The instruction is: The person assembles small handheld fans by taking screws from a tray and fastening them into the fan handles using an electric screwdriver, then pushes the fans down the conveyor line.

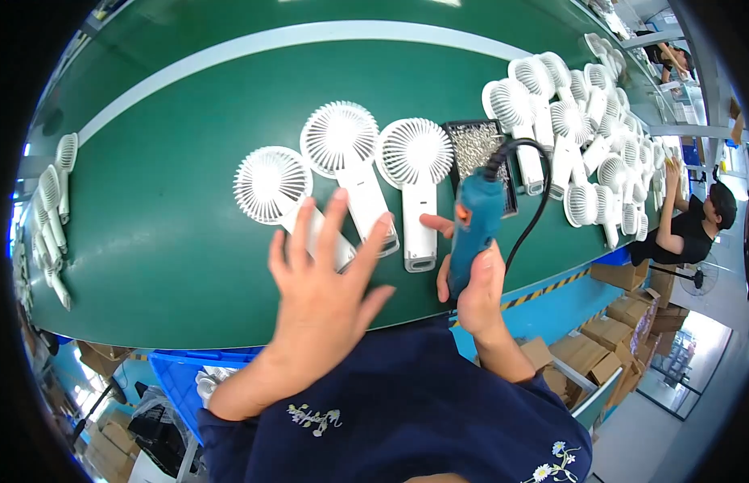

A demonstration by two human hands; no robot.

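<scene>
The left hand [322, 270] is spread wide, fingers apart and palm down, holding nothing. Its fingertips lie over the handles of two white fans: the index and middle fingers cover the lower handle of the left fan [272, 185], and the ring finger reaches the foot of the middle fan [342, 145]. Whether the palm presses on the bench [173, 161] cannot be told.

The right hand [475, 286] is closed around a blue screwdriver [475, 221], gripping its lower body with the index finger stretched out to the left. The tool stands roughly upright, and a black cable [535, 173] loops from its top and down past the wrist.

Just left of the right hand's outstretched finger lies a third fan [415, 157], head away from the person, its handle foot close to the fingertip. Beyond the screwdriver sits a black tray [475, 149] of small metal screws.

Farther right of the right hand, a heap of white fans [588, 129] covers the green bench. Past it another person [697, 221] in a black shirt reaches toward that heap. More fans [52, 201] line the bench far left of the left hand.
</scene>
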